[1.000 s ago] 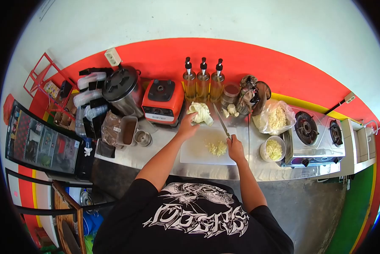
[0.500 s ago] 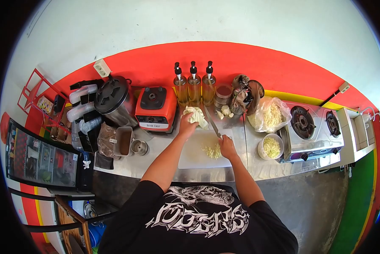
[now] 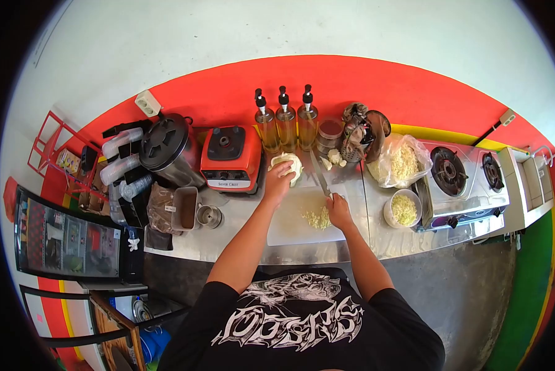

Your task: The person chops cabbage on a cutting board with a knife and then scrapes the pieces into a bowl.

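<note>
My left hand [image 3: 279, 181] is closed round a piece of pale cabbage [image 3: 295, 166] at the back edge of a white cutting board [image 3: 290, 213]. In my right hand [image 3: 339, 212] is the handle of a kitchen knife [image 3: 320, 175]. Its long blade points up and away to the left, apart from the cabbage. Shredded cabbage [image 3: 317, 218] lies in a small heap on the board, just left of my right hand. A few cabbage chunks [image 3: 333, 159] sit behind the board, to the right of the blade.
To the right stand a bowl of shredded cabbage [image 3: 403, 210], a plastic bag of more shreds [image 3: 403, 164] and a gas stove [image 3: 468, 198]. Left are a red blender base [image 3: 230, 154], a metal cup [image 3: 210, 216] and a rectangular tin [image 3: 185, 209]. Pump bottles [image 3: 286, 128] line the back.
The cabbage piece in my left hand has turned and now shows a rounder side. My right hand and the knife have shifted slightly right. The whole view has moved a little.
</note>
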Tool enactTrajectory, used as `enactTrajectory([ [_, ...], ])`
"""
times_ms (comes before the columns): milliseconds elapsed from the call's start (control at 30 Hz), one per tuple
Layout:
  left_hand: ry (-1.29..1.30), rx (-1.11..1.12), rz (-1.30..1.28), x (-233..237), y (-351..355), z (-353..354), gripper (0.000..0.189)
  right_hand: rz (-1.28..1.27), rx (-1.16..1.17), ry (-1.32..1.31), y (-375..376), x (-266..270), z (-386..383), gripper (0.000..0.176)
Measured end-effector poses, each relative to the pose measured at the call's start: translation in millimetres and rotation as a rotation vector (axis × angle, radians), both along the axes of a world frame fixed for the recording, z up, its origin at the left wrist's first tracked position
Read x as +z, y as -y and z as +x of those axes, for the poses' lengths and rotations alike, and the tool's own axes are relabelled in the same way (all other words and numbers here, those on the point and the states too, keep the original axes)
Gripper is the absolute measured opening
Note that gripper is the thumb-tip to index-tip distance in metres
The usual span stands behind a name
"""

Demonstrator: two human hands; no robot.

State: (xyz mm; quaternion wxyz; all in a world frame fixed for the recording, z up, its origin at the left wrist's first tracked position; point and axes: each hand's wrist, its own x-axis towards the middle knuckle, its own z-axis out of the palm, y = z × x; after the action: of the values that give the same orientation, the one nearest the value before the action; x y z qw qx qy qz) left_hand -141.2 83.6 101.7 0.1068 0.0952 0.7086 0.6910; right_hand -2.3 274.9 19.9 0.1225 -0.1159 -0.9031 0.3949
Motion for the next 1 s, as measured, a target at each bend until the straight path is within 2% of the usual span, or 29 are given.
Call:
enactTrajectory([
  [33,0.076,-0.025,0.126,4.9,3.0,4.2,0.040,0.001,0.012,0.002,0.0,-0.2,-0.5,0.025],
  [133,0.154,-0.034,0.154,24.8,15.7,12.7,0.038,-0.008,0.018,0.019,-2.1,-3.3,-0.9,0.026],
  [267,0.047,0.097,0.128,29.4,36.0,29.3,0.034,0.011,0.008,0.001,-1.5,-10.7,-2.6,0.027],
  [367,0.108,0.110,-0.005,14.0,64.3,42.1,0.037,0.002,-0.003,-0.033,-0.2,-10.9,-3.0,0.027],
  [400,-0.074,0.123,-0.026,2.8,70.6,46.2,0.037,0.000,-0.010,-0.046,-0.2,-9.9,-1.4,0.027],
  [500,-0.282,0.199,-0.290,3.3,85.7,69.4,0.041,-0.072,0.002,0.041,0.7,5.6,4.3,0.027],
  [533,-0.275,0.196,-0.293,-3.0,87.6,76.0,0.041,-0.043,0.004,0.006,5.6,17.9,9.0,0.027],
  [600,-0.448,0.139,-0.358,-13.7,87.6,87.9,0.046,-0.031,0.016,0.051,19.9,47.6,22.5,0.027],
  [767,-0.232,0.173,-0.331,-40.2,87.9,115.2,0.047,-0.031,0.076,0.215,66.6,51.9,58.7,0.030],
  [833,-0.134,0.160,-0.286,-52.5,92.7,121.2,0.045,0.071,0.124,0.285,83.3,44.2,74.8,0.033],
  [1000,-0.152,0.069,-0.352,-56.4,91.0,125.4,0.041,0.127,0.185,0.345,91.8,27.1,102.6,0.034],
])
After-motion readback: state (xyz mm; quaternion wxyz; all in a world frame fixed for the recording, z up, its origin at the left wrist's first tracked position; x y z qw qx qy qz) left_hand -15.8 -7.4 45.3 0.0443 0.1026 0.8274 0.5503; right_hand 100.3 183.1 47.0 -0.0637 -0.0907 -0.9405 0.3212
